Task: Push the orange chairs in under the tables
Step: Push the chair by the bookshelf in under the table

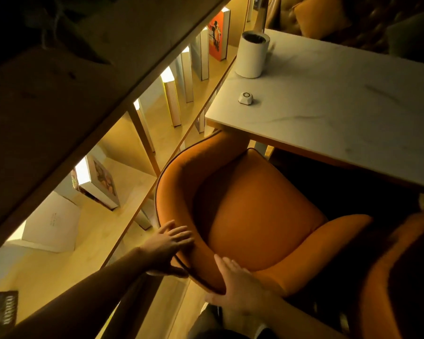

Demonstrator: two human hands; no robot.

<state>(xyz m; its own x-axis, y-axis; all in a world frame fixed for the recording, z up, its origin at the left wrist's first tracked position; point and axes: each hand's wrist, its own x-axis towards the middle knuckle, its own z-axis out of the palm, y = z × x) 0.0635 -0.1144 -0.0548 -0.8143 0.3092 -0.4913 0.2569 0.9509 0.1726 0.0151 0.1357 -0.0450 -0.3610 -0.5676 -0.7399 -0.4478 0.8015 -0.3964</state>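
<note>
Both hands flat and open against the orange chair [250, 216] backrest, left hand [168, 243], right hand [233, 280], positioned for shoving it under the marble bench [340, 106]

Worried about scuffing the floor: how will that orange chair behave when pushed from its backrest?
The orange chair looks padded and bulky, so probably fairly heavy. Both hands press high on its curved back, so it may tip slightly. Its base is hidden.

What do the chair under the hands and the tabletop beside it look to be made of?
Orange chair: smooth leather or leather-like upholstery, judging by its soft sheen and dark piping along the rim; real or synthetic cannot be told. Table: white top with grey veining and a matte-to-satin surface, which suggests marble or a marble-look slab.
</note>
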